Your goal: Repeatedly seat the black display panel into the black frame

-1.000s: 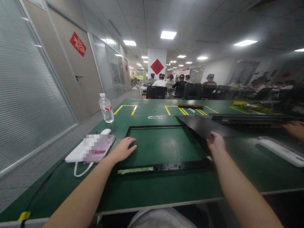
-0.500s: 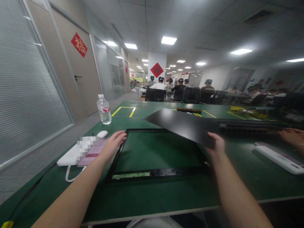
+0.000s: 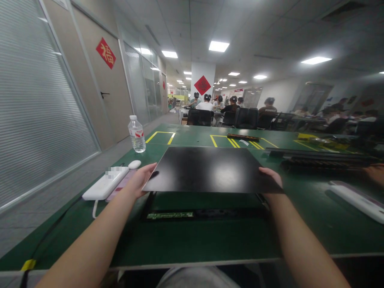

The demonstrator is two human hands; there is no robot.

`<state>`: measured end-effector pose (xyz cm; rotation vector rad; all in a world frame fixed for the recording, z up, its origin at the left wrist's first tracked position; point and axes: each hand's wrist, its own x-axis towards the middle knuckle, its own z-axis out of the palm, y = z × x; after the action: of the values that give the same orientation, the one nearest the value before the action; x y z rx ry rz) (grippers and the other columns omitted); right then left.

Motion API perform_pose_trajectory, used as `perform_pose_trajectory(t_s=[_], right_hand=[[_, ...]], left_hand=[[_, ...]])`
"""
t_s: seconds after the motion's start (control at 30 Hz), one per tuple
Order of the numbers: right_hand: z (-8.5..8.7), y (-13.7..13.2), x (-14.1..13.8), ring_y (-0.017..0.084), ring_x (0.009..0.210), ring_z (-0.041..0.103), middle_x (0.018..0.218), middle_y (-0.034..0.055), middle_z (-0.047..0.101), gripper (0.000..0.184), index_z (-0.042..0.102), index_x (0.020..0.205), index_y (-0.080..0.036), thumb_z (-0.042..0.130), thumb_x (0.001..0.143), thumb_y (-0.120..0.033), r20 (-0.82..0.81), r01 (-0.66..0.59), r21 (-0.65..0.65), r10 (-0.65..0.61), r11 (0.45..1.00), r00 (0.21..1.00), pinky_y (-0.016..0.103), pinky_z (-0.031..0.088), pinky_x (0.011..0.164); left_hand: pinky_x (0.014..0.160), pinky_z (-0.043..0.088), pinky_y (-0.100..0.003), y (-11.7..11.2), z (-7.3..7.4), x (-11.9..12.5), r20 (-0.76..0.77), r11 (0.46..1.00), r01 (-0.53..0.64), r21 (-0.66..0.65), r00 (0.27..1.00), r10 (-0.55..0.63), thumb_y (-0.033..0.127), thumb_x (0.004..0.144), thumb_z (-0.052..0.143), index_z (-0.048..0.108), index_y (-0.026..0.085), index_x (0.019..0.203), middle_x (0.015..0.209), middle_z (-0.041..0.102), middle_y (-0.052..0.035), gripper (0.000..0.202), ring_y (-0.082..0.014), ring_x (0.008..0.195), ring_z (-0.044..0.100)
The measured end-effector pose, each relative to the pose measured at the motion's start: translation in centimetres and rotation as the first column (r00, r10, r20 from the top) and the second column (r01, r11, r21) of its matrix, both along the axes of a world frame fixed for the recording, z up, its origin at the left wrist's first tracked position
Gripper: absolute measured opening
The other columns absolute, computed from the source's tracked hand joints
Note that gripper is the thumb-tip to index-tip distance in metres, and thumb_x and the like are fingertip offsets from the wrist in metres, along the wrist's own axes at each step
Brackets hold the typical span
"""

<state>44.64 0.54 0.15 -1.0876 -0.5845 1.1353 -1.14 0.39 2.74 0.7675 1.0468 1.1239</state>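
Note:
A flat, glossy black panel (image 3: 204,168) is held level above the green table, one side edge in each hand. My left hand (image 3: 141,179) is closed on its left edge, thumb near the top face. At the opposite edge my right hand (image 3: 272,178) grips the panel, thumb on top and fingers out of sight below. Beneath lies a black rectangular frame (image 3: 237,215), mostly hidden by the panel. A green circuit board strip (image 3: 170,215) shows along the frame's near side.
To the left are a water bottle (image 3: 137,136), a small white rounded object (image 3: 135,164), a white box (image 3: 105,185) with a cable and a pinkish flat item (image 3: 121,187). On the right lie dark bars (image 3: 318,163), a long white object (image 3: 357,199) and another person's hand (image 3: 376,174).
The panel, tilted and held only by my right hand before, now lies level over the frame. My left hand has moved from the frame's corner to the panel's left edge.

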Motion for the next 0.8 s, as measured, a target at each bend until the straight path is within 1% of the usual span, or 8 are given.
perform_pose_trajectory(t_s=[0.1,0.2,0.3,0.4,0.47,0.53,0.67,0.8], right_hand=[[0.1,-0.2,-1.0,0.026,0.071,0.071,0.071,0.0088,0.072,0.017,0.068,0.089,-0.014,0.060,0.074,-0.017,-0.091,-0.182,-0.142,0.170,0.973,0.981,0.037,0.059,0.065],[-0.2,-0.3,-1.5,0.025,0.067,0.071,0.073,0.0093,0.073,0.021,0.067,0.094,-0.014,0.060,0.075,-0.016,-0.085,-0.287,-0.239,0.274,0.928,0.958,0.036,0.058,0.062],[-0.8,0.0,-1.5,0.024,0.066,0.071,0.077,0.0084,0.074,0.022,0.067,0.098,-0.014,0.059,0.078,-0.018,-0.048,-0.375,-0.279,0.378,0.884,0.925,0.036,0.059,0.063],[-1.6,0.4,-1.4,0.023,0.066,0.071,0.078,0.0088,0.074,0.018,0.067,0.096,-0.013,0.057,0.082,-0.017,-0.037,-0.418,-0.306,0.428,0.855,0.903,0.036,0.059,0.066],[-2.0,0.8,-1.2,0.021,0.064,0.070,0.076,0.0090,0.073,0.014,0.067,0.092,-0.012,0.058,0.083,-0.016,-0.005,-0.398,-0.315,0.417,0.862,0.909,0.033,0.059,0.065],[-2.3,1.1,-1.0,0.018,0.061,0.069,0.073,0.0087,0.072,0.011,0.067,0.091,-0.011,0.060,0.082,-0.013,0.056,-0.338,-0.318,0.373,0.886,0.926,0.027,0.058,0.059],[-2.5,1.4,-0.5,0.019,0.057,0.069,0.072,0.0112,0.072,0.020,0.067,0.101,-0.011,0.064,0.081,-0.013,0.226,-0.158,-0.305,0.233,0.939,0.946,0.024,0.053,0.047],[-2.1,1.3,-0.6,0.019,0.052,0.068,0.068,0.0113,0.072,0.025,0.068,0.103,-0.012,0.065,0.078,-0.009,0.309,-0.036,-0.269,0.122,0.962,0.943,0.023,0.052,0.045]], left_hand=[[0.049,0.055,-0.026,0.4,-0.4,-0.5,-0.026,0.993,-0.108,-0.038,0.994,0.107,0.019,0.079,0.065,0.069,0.018,0.098,0.075,0.075,-0.0052,0.019,-0.0194,0.056,0.070],[0.049,0.055,-0.024,0.7,-0.5,-1.1,0.007,0.990,-0.139,-0.032,0.990,0.139,0.011,0.075,0.066,0.070,0.016,0.091,0.070,0.074,-0.0047,0.017,-0.0172,0.052,0.068],[0.049,0.056,-0.026,0.5,0.1,-1.4,0.009,0.990,-0.141,0.030,0.990,0.141,0.011,0.073,0.066,0.071,0.015,0.097,0.071,0.075,-0.0053,0.025,-0.0198,0.053,0.069],[0.045,0.055,-0.028,0.1,0.9,-1.3,-0.029,0.984,-0.170,0.055,0.985,0.172,0.011,0.071,0.066,0.071,0.015,0.103,0.070,0.075,-0.0054,0.032,-0.0221,0.051,0.069],[0.044,0.054,-0.028,-0.2,1.1,-1.1,-0.036,0.980,-0.189,0.057,0.981,0.191,0.011,0.071,0.065,0.071,0.014,0.102,0.069,0.075,-0.0055,0.032,-0.0212,0.049,0.068],[0.045,0.055,-0.026,-0.2,1.1,-1.0,-0.027,0.981,-0.184,0.063,0.982,0.186,0.010,0.072,0.064,0.071,0.013,0.100,0.069,0.075,-0.0060,0.029,-0.0201,0.049,0.068],[0.053,0.058,-0.028,-0.1,0.8,-1.1,-0.022,0.986,-0.144,0.080,0.989,0.146,0.010,0.071,0.066,0.070,0.012,0.104,0.076,0.077,-0.0084,0.033,-0.0224,0.058,0.072],[0.059,0.060,-0.028,0.1,0.4,-1.1,-0.026,0.980,-0.163,0.111,0.986,0.167,0.009,0.068,0.070,0.068,0.012,0.114,0.081,0.078,-0.0090,0.046,-0.0242,0.067,0.075]])
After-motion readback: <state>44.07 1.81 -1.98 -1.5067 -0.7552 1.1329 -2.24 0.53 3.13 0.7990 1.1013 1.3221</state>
